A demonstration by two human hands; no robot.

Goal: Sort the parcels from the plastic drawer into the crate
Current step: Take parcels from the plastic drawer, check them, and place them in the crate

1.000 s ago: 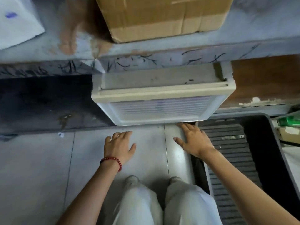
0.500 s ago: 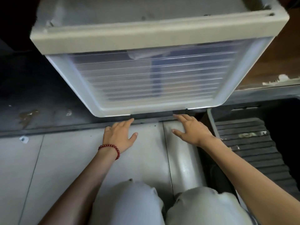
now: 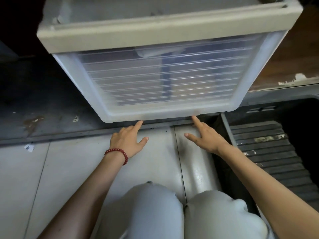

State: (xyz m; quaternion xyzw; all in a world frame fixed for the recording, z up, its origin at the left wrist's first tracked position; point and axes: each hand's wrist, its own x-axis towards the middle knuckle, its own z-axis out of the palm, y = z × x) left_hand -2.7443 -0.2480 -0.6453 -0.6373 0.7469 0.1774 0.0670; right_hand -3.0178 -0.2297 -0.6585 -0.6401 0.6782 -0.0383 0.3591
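The plastic drawer (image 3: 164, 75) sits right in front of you, low to the floor and pushed into its cream frame, so the sort has not begun in earnest: nothing has come out yet and every parcel is left to move. Through its ribbed, translucent front you can make out dim shapes: a pale wrapped parcel (image 3: 153, 52) near the top, a dark blue band and something tan below. How many there are cannot be told.

Your left hand (image 3: 129, 142), with the red bead bracelet (image 3: 117, 152) at the wrist, and your right hand (image 3: 205, 137) both reach in with fingers stretched out and grip nothing. Each index fingertip meets the drawer's lower lip.

The dark crate (image 3: 269, 163) lies just beside your right forearm. Its ribbed floor shows bare, with no parcel in the part visible.
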